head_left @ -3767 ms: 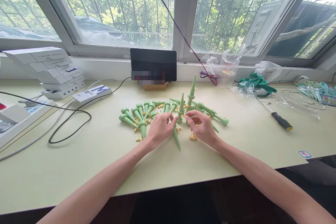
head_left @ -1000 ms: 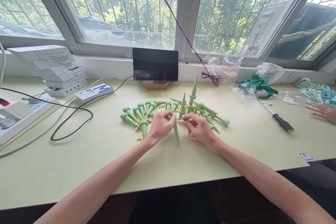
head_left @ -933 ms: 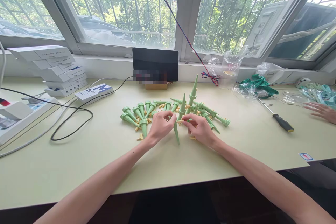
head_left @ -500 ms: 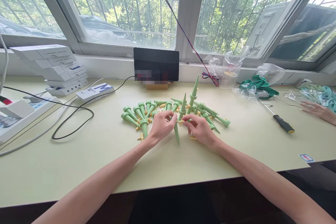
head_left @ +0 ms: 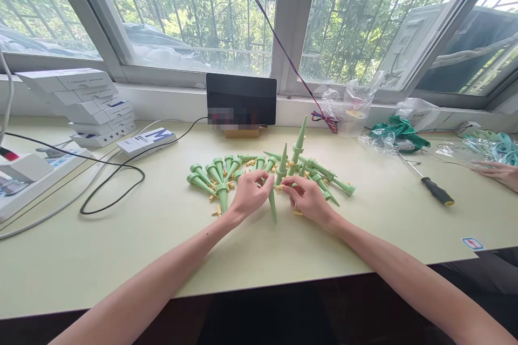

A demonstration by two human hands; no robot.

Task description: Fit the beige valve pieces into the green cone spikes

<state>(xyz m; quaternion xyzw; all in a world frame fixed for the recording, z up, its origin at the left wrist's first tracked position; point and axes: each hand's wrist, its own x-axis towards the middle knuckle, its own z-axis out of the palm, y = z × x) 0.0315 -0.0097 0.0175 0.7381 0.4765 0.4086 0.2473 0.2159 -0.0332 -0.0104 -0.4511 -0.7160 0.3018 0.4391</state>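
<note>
My left hand (head_left: 247, 195) is closed round a green plastic spike (head_left: 272, 208) whose tip points toward me. My right hand (head_left: 307, 198) pinches a small yellow fitting (head_left: 277, 187) against the side of that spike. Just behind my hands lies a pile of green spikes (head_left: 214, 174) fanned out on the pale green table (head_left: 162, 237), with small yellow fittings (head_left: 215, 211) scattered among them. Two green spikes (head_left: 298, 144) stand upright, tips up, behind my fingers.
A dark screen (head_left: 241, 101) leans at the window sill. White boxes (head_left: 91, 108) and a black cable (head_left: 109, 183) lie at the left. A screwdriver (head_left: 432, 190) and plastic bags (head_left: 392, 132) are at the right, where another person's hand (head_left: 499, 173) rests.
My hands have stayed together on the spike, with the yellow fitting brought against it. The other person's hand at the far right has drawn back a little.
</note>
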